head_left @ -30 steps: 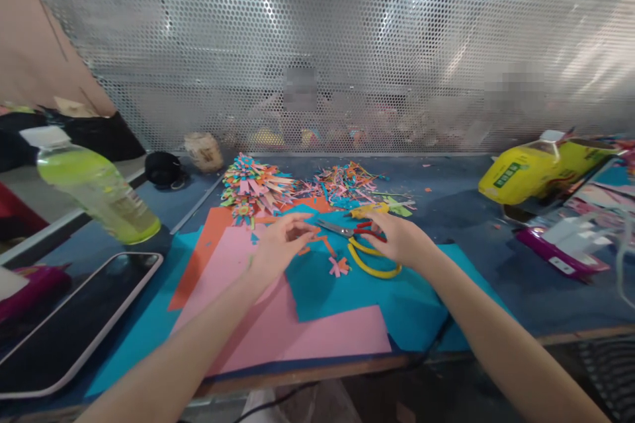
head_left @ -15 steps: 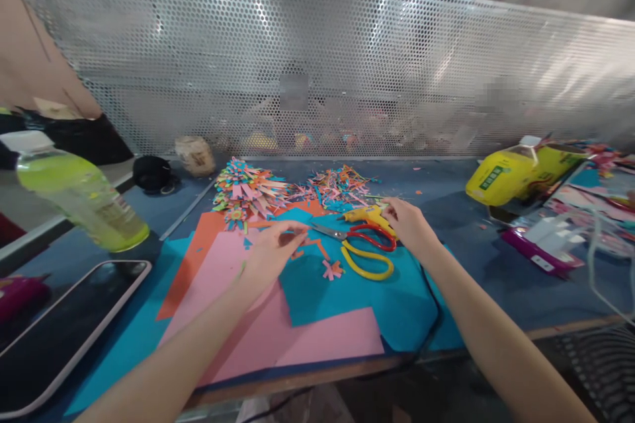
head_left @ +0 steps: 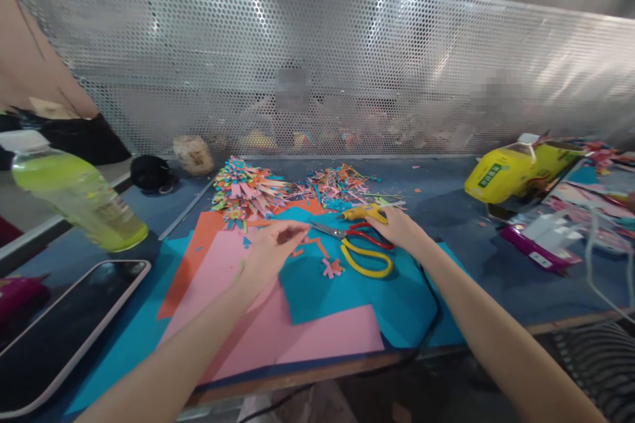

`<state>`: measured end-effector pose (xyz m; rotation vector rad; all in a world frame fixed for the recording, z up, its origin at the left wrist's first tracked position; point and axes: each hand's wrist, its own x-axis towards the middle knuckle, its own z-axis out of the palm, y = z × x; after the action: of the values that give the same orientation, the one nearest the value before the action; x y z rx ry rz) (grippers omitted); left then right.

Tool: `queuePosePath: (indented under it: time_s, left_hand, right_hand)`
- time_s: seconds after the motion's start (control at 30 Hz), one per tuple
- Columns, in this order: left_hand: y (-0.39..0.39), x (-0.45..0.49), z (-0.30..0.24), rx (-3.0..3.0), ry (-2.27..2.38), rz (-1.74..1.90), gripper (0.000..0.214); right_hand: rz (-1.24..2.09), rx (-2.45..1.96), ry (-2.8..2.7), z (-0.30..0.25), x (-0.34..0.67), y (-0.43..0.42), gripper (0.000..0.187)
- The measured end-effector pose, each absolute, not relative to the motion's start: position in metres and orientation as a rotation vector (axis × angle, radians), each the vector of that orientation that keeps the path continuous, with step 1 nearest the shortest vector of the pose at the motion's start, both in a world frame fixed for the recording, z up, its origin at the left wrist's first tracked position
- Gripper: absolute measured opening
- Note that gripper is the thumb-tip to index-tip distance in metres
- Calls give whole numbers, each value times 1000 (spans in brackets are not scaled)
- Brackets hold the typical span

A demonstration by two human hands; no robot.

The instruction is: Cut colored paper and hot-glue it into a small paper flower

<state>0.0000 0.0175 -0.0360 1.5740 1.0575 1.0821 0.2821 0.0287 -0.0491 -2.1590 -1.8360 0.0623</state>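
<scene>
My right hand [head_left: 399,230] is closed around the handle of a yellow hot glue gun [head_left: 364,212], whose nozzle points left. My left hand [head_left: 275,246] hovers over the pink paper [head_left: 337,338] with thumb and fingers pinched together; whatever may be between them is too small to make out. Between the hands lie scissors [head_left: 367,263] with one red and one yellow handle loop, blades toward my left fingertips. Below the blades, a small pink and orange fringed paper piece [head_left: 331,268] rests on the blue paper [head_left: 317,297].
Behind the hands sit a cluster of fringed paper flowers [head_left: 243,188] and a heap of paper scraps [head_left: 337,186]. A green drink bottle [head_left: 79,192] and a phone [head_left: 69,330] are at left. Yellow bottle [head_left: 499,175] and purple box [head_left: 538,248] stand right. A perforated metal screen [head_left: 347,59] closes the back.
My right hand has shifted slightly left and down along the glue gun, its fingers now wrapped around the handle. A pale stick now shows behind it. My left hand stays nearly still.
</scene>
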Motion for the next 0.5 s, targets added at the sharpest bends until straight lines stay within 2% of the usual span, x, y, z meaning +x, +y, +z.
queuePosePath:
  time_s: [0.3,0.43,0.5]
  left_hand:
    - [19,1,-37,1519,1071,1082,26]
    - [16,2,-34,1361,986,1086,40]
    - [16,3,-33,1337,975,1090,40]
  right_hand:
    - [194,-2015,-1939,-47,303,38,24]
    - [187,-1895,-1967,-46,305,38,15]
    - [146,-1862,-1926,-46,304,38,12]
